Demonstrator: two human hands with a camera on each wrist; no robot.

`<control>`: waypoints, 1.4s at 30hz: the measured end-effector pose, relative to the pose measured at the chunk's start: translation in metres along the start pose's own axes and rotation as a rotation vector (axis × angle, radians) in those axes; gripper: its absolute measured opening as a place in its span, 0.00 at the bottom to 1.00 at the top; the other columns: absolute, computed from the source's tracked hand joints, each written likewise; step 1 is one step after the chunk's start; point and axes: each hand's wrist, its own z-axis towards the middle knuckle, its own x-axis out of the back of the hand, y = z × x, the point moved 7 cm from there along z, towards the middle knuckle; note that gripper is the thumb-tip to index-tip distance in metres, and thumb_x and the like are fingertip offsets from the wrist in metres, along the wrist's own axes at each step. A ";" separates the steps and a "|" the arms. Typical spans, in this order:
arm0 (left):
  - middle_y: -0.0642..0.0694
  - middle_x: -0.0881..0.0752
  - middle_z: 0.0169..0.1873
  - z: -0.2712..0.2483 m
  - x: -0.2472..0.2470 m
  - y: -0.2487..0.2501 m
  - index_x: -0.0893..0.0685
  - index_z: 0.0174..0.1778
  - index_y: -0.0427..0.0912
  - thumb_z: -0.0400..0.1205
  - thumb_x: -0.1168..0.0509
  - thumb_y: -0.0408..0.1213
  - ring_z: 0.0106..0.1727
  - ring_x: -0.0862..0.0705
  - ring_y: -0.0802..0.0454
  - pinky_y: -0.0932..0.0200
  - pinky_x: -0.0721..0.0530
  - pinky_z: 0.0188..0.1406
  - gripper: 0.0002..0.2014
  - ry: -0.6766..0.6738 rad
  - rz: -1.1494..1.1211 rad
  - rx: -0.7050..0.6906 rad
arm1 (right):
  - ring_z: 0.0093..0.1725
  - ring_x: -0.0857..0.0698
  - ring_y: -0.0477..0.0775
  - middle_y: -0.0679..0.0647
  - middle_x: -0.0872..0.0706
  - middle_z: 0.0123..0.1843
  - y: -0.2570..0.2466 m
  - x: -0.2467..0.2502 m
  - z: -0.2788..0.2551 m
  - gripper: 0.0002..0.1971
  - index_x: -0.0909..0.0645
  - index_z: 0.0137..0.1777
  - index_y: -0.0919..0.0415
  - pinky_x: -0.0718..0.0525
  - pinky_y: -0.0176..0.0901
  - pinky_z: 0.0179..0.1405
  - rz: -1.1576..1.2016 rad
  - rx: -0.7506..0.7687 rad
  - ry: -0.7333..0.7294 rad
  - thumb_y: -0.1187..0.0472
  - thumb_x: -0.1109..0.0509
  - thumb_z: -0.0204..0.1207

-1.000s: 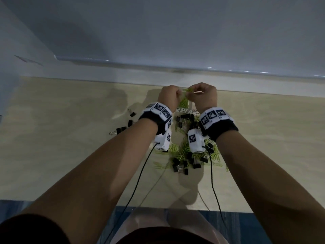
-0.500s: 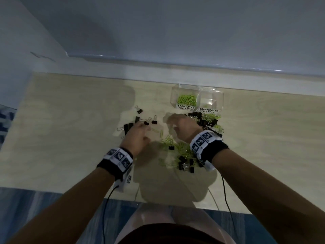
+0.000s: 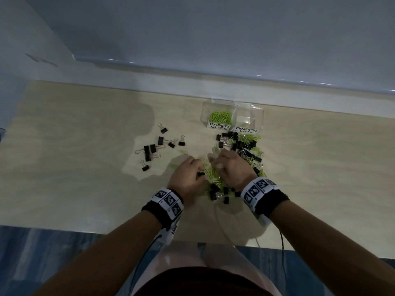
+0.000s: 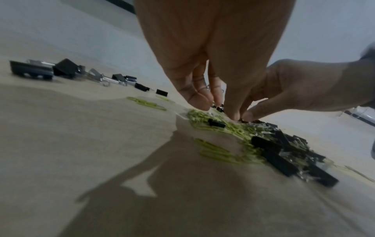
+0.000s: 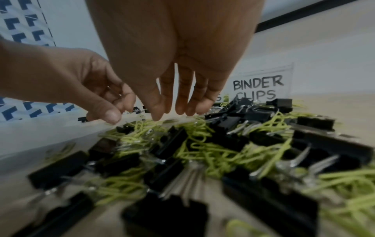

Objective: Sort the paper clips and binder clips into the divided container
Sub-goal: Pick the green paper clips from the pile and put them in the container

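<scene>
A clear divided container point(image 3: 259, 116) stands at the back; its PAPER CLIPS side holds green paper clips point(image 3: 220, 116), while the BINDER CLIPS side point(image 5: 257, 88) looks bare. In front lies a mixed pile point(image 3: 245, 150) of green paper clips and black binder clips point(image 5: 213, 144). My left hand point(image 3: 199, 167) reaches into the pile's near left part with curled fingers point(image 4: 199, 101) and seems to pinch a small black binder clip point(image 3: 201, 174). My right hand point(image 5: 172, 112) hangs beside it, its straight fingertips touching the pile.
Several black binder clips point(image 3: 158, 146) lie apart to the left on the light wooden table point(image 3: 85, 178). A few loose green clips point(image 4: 146, 102) lie between them and the pile. A white wall ledge runs behind the container. Cables trail off the table's front edge.
Both hands have drawn back from above the container's paper clips side down to the pile. In the last half second they moved closer together over its near part.
</scene>
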 end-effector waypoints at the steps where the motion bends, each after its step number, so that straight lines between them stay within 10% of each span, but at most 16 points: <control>1: 0.40 0.21 0.53 -0.001 -0.002 0.001 0.21 0.54 0.37 0.76 0.32 0.48 0.52 0.20 0.43 0.49 0.19 0.49 0.19 -0.002 0.001 0.020 | 0.53 0.20 0.63 0.58 0.20 0.53 -0.003 -0.002 -0.002 0.13 0.17 0.57 0.60 0.15 0.56 0.47 0.002 -0.025 -0.019 0.64 0.31 0.73; 7: 0.39 0.18 0.48 0.001 0.000 0.005 0.21 0.50 0.38 0.76 0.33 0.36 0.49 0.18 0.41 0.48 0.18 0.45 0.10 0.116 0.031 0.084 | 0.67 0.29 0.65 0.62 0.27 0.66 -0.020 -0.020 0.002 0.25 0.28 0.71 0.60 0.27 0.54 0.64 -0.066 -0.113 -0.176 0.61 0.30 0.73; 17: 0.43 0.19 0.51 0.005 0.004 0.006 0.20 0.50 0.40 0.76 0.32 0.46 0.52 0.20 0.45 0.49 0.16 0.46 0.14 0.164 0.047 0.116 | 0.42 0.18 0.61 0.59 0.20 0.48 0.006 -0.011 -0.008 0.07 0.17 0.45 0.67 0.20 0.47 0.41 0.036 -0.236 -0.089 0.69 0.37 0.75; 25: 0.39 0.20 0.53 0.008 0.006 0.024 0.25 0.59 0.39 0.76 0.35 0.29 0.51 0.19 0.41 0.48 0.16 0.47 0.15 0.074 0.160 0.040 | 0.37 0.17 0.52 0.55 0.14 0.39 0.022 -0.004 -0.016 0.04 0.16 0.35 0.63 0.15 0.44 0.42 0.200 -0.318 0.031 0.70 0.29 0.68; 29: 0.37 0.22 0.53 0.004 0.012 0.028 0.28 0.63 0.36 0.74 0.41 0.21 0.46 0.19 0.39 0.46 0.18 0.41 0.21 -0.064 0.270 -0.130 | 0.36 0.18 0.43 0.49 0.15 0.37 0.030 0.009 -0.020 0.05 0.14 0.37 0.60 0.23 0.22 0.38 0.353 -0.409 0.087 0.70 0.26 0.69; 34: 0.42 0.16 0.51 0.006 0.043 0.022 0.23 0.64 0.44 0.78 0.40 0.24 0.48 0.17 0.45 0.53 0.19 0.44 0.19 -0.098 0.305 -0.228 | 0.41 0.12 0.51 0.52 0.10 0.38 0.048 0.034 -0.009 0.08 0.14 0.35 0.56 0.12 0.43 0.46 0.558 -0.519 0.227 0.70 0.23 0.66; 42: 0.39 0.14 0.48 0.018 0.095 -0.039 0.15 0.49 0.37 0.79 0.34 0.31 0.49 0.16 0.42 0.54 0.20 0.47 0.06 0.188 0.103 -0.004 | 0.40 0.11 0.49 0.52 0.10 0.37 0.049 0.112 0.053 0.02 0.14 0.38 0.61 0.11 0.38 0.42 0.670 -0.499 0.445 0.68 0.25 0.69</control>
